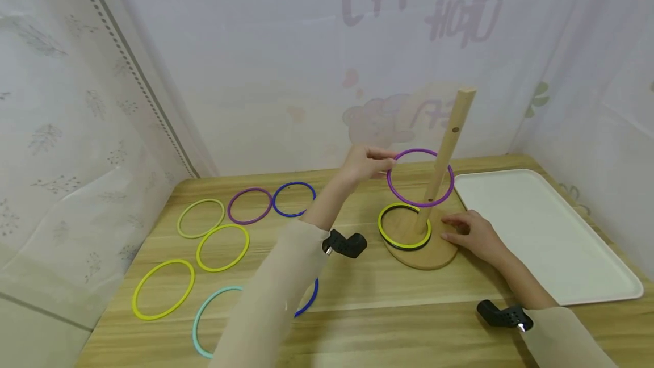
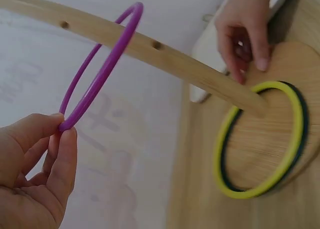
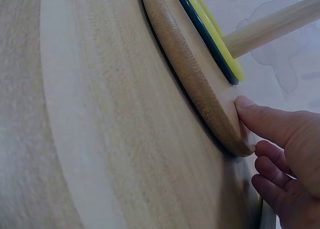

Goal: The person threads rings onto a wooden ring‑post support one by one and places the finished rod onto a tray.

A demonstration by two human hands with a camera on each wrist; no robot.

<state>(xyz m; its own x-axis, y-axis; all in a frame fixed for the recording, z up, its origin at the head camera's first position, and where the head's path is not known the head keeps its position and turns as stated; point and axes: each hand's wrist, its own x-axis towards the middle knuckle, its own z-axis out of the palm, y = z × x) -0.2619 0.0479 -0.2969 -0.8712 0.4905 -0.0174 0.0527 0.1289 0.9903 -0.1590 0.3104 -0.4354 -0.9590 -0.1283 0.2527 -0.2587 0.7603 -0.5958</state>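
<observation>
My left hand (image 1: 360, 164) pinches the left side of a purple ring (image 2: 102, 74) between thumb and fingertips. The ring encircles the upright wooden post (image 1: 449, 135), held well above the round wooden base (image 1: 439, 251). Low around the post lie a yellow ring (image 2: 299, 119) and, beneath it, a dark ring (image 3: 210, 44), both resting on the base. At the base's right edge is my right hand (image 1: 477, 237). In the right wrist view, its thumb (image 3: 255, 111) presses the top of the rim while a fingertip meets the edge.
Left on the wooden table lie several loose rings: a light-green ring (image 1: 201, 201), a purple ring (image 1: 250, 222), a blue ring (image 1: 293, 183), yellow rings and a mint ring (image 1: 195, 325). My left sleeve (image 1: 271, 294) partly covers another blue ring. A white tray (image 1: 541, 231) sits at the right.
</observation>
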